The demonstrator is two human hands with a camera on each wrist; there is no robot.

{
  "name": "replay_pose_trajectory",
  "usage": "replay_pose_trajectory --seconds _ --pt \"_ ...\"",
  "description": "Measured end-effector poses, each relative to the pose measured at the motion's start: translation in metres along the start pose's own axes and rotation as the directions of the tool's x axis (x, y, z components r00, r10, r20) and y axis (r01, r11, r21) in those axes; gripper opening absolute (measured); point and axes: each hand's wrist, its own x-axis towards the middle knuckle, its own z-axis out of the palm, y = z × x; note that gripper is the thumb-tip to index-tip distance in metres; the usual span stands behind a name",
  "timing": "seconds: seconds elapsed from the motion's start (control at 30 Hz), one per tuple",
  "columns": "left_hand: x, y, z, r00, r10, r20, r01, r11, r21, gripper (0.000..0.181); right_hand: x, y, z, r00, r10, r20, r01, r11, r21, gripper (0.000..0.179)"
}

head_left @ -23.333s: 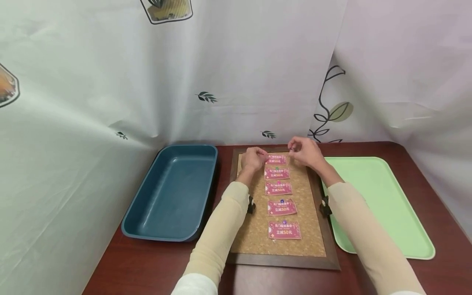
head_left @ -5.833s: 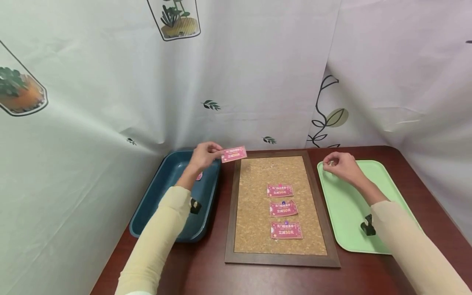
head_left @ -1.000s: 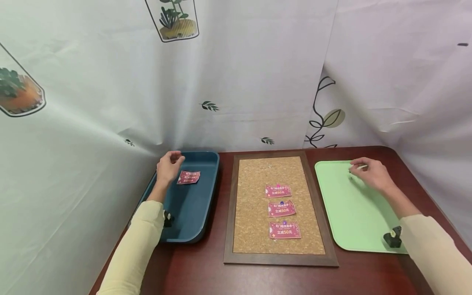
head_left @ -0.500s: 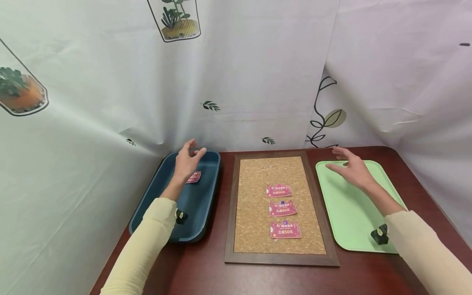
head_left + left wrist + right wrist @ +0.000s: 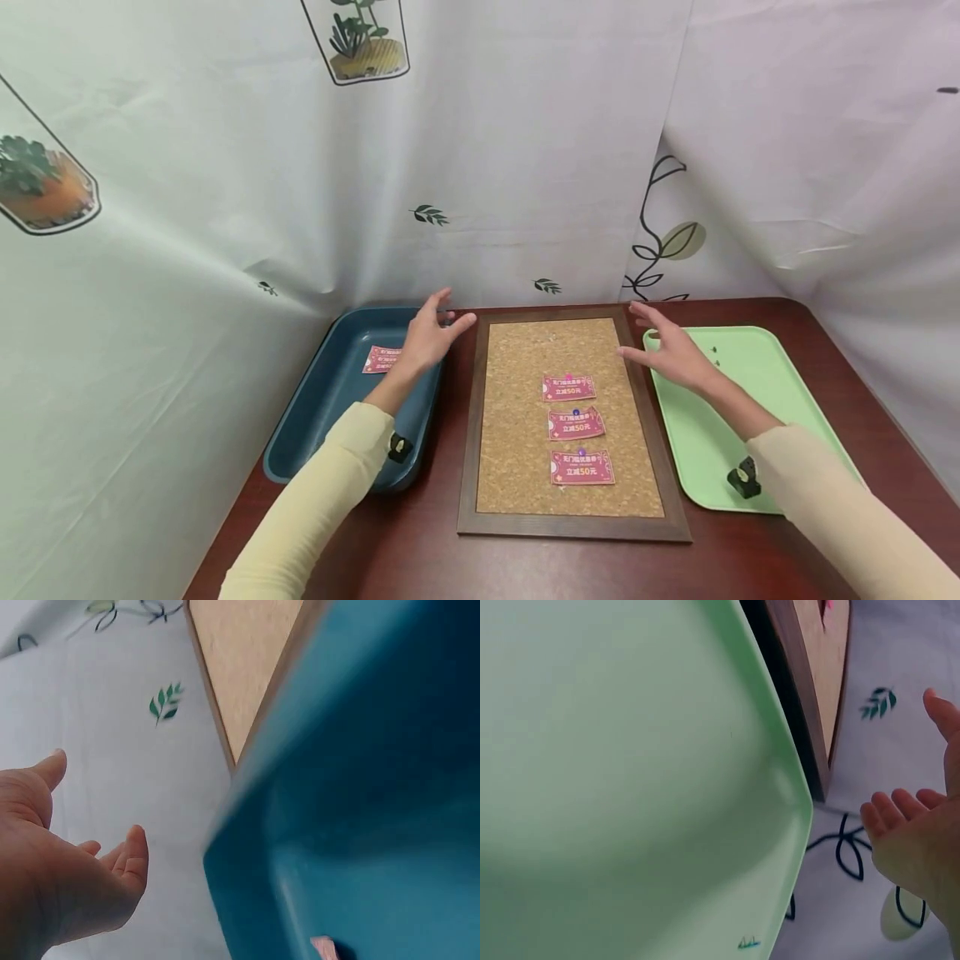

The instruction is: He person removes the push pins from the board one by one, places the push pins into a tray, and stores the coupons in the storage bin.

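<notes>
My left hand (image 5: 429, 337) is over the right rim of the blue tray (image 5: 300, 417), fingers spread and nothing in them. Inside that tray lie pink paper coupons (image 5: 381, 360), partly overlapped by the hand. My right hand (image 5: 671, 354), also bare with fingers apart, hovers between the framed cork board (image 5: 517, 467) and the green tray (image 5: 735, 442). Small pushpins (image 5: 715, 357) lie in the green tray. Three coupons remain pinned in a column on the board: an upper coupon (image 5: 567, 389), a middle coupon (image 5: 576, 426) and a lower coupon (image 5: 582, 469).
The dark red table (image 5: 442, 567) carries both trays, one on each side of the board. A white printed curtain (image 5: 510, 167) hangs right behind it. In the right wrist view the green tray's rim (image 5: 799, 772) stands close to the board's frame (image 5: 799, 682).
The top two of the five coupons have left the board; coupons lie in the blue tray and pins in the green. Within the last second both hands opened and moved inward toward the board.
</notes>
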Motion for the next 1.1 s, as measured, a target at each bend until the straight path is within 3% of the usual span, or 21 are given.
replay_pose_trajectory --seconds 0.33,0.7,1.1 --pt "-0.005 0.016 0.036 0.992 0.04 0.117 -0.046 0.997 0.056 0.082 0.006 -0.008 0.028 0.996 -0.014 0.084 0.012 1.0 0.025 0.096" --pt "-0.015 0.028 0.067 0.978 0.043 0.204 -0.06 0.995 0.077 0.077 0.008 -0.009 0.041 0.989 -0.063 0.132 0.047 0.991 0.123 0.086" --pt "-0.024 0.027 0.095 0.964 0.025 0.265 -0.045 0.997 0.069 0.064 0.015 -0.009 0.06 0.985 -0.111 0.131 0.102 0.992 0.075 0.057"
